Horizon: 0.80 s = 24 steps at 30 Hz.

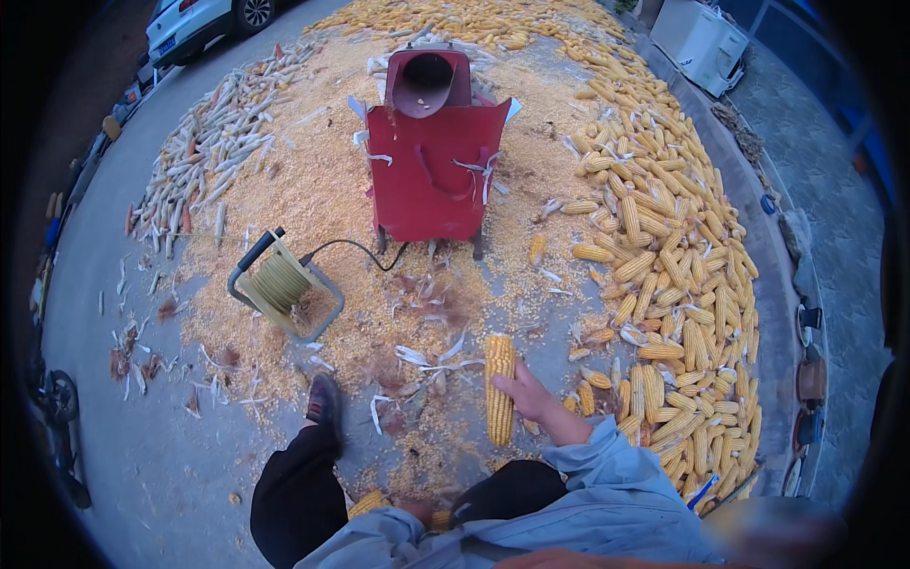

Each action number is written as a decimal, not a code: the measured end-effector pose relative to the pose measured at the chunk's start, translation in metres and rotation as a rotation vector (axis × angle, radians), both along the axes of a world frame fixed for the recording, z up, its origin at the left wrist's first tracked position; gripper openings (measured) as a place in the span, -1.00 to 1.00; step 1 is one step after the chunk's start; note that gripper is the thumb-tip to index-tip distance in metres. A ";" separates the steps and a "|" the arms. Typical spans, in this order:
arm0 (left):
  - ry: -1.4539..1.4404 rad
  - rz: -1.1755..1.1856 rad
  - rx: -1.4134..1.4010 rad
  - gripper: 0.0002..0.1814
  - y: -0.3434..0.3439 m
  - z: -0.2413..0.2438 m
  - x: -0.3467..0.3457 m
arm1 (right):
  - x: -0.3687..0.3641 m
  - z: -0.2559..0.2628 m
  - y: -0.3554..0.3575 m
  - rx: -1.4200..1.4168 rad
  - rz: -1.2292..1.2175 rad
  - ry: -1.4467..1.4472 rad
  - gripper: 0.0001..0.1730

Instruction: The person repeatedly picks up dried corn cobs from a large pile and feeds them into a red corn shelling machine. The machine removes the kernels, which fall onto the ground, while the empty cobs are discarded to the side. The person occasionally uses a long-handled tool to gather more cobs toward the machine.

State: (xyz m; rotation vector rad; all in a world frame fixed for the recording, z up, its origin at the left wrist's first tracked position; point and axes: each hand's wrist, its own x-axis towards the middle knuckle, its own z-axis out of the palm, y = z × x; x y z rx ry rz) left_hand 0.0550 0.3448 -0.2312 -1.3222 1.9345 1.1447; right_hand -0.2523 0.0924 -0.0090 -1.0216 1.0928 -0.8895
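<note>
My right hand [530,393] grips a large yellow ear of corn [500,398], held upright in front of my right knee. Low between my knees is my left hand [418,511], partly covered by its sleeve. Yellow corn [368,502] shows on both sides of it, and the fingers appear closed around an ear. Ahead stands a red corn sheller [434,174] on short legs, its round feed mouth [426,77] at the top with a few kernels inside. Husk strips cling to its red panel.
Husked ears are heaped [661,263] along the right. Loose kernels [313,163] surround the sheller, with bare cobs [206,153] piled left. A cable reel [281,284] has a black cord running to the sheller. Husks [434,359] litter the ground. A white car [206,25] stands far left.
</note>
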 end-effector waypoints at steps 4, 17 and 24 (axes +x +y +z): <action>0.045 -0.246 0.339 -0.56 -0.077 0.051 0.000 | 0.057 0.139 -0.156 0.046 0.030 -0.679 -0.51; 1.023 1.043 0.123 -0.54 -0.427 0.425 -0.031 | -0.011 0.012 -0.047 0.092 -0.214 -0.240 -0.37; 1.475 1.246 0.027 -0.51 -0.551 0.476 -0.091 | -0.018 -0.198 0.232 0.403 0.411 0.867 -0.28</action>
